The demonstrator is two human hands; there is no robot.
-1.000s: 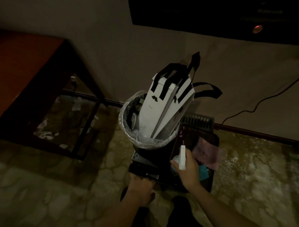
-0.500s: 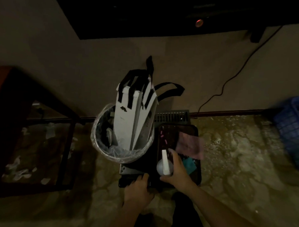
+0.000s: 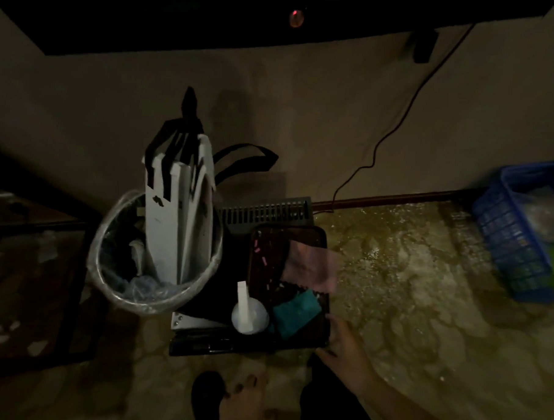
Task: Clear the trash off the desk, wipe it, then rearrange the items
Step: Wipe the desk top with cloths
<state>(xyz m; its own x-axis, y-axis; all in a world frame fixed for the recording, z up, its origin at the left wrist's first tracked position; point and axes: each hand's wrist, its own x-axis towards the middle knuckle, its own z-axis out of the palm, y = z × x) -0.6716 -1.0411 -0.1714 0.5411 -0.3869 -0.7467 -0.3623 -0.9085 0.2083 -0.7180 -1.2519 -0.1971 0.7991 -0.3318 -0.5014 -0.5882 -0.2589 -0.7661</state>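
1. Right grip [image 3: 343, 343] rests at the near right corner of the tray [image 3: 268, 238]. Its fingers are mostly straight and apart, with the fingertips touching the tray's right edge. It seems to hold nothing, though the light is poor. Left grip is out of view.
2. In the tray, a spray bottle [image 3: 249, 316] stands upright at the near left. A teal cloth [image 3: 296, 312] lies just beside it. A pink cloth [image 3: 311, 265] hangs over the tray's right rim.
3. A bin [image 3: 105, 266] with a plastic liner stands on the floor just left of the tray. White paper bags [image 3: 176, 224] with black handles stick up out of it. Judging by that, the trash part of the task looks done or nearly so.
4. The step in hand looks like fetching the wiping kit. No tabletop shows clearly here, so the kit has to be carried to it.
5. To do it well, either take only the bottle and one cloth, or lift the whole tray.
6. If lifting the tray, a second grip on the left edge would help. The tray should stay level, since the bottle is tall and would likely tip.
7. If taking the bottle alone, curl the fingers round its neck below the nozzle. Then gather the teal cloth, which lies nearest.
8. The tray sits on some dark flat things I cannot identify, so a sideways drag may catch. A straight lift looks safer.
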